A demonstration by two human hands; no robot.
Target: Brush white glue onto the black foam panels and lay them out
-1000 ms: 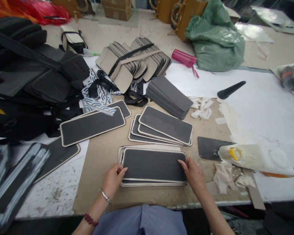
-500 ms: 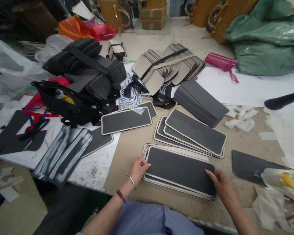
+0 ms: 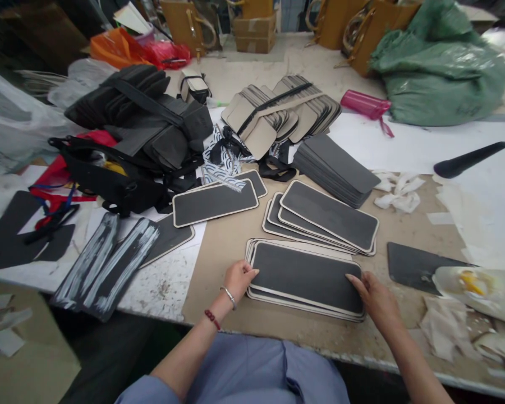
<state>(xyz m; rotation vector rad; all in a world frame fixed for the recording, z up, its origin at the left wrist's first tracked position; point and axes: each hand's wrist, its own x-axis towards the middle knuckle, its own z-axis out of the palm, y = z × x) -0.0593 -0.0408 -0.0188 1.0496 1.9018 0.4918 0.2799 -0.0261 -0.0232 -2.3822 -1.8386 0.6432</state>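
The left hand [image 3: 239, 278] and the right hand [image 3: 372, 294] bracket a low stack of dark panels [image 3: 307, 278] with pale borders, which lies flat on the brown board [image 3: 223, 247] right between them. The stack's long axis runs from one hand to the other, tilted slightly so the right end sits nearer the body. The left fingers [image 3: 250, 273] are loosely curled, their tips touching the left short end of the top panel. The right fingers [image 3: 356, 279] are stretched out and rest over the right short end. Neither hand is closed around anything – both press lightly inward on the ends, and each is as near to the stack as the other.

Just beyond the fingertips, away from the body, a second fanned stack [image 3: 326, 216] of the same panels lies close to the first, with only a thin gap. Further out sits a pile of plain grey sheets [image 3: 339, 168]. Outward from the left fingers lies a single panel [image 3: 214, 202], and past it a heap of black bags [image 3: 138, 134]. Outward from the right fingers lie a dark flat piece [image 3: 416, 266], a pale bottle [image 3: 480, 286] on its side and crumpled paper scraps [image 3: 446, 328] – all clear of the stack's ends. Nothing lies on top of the stack
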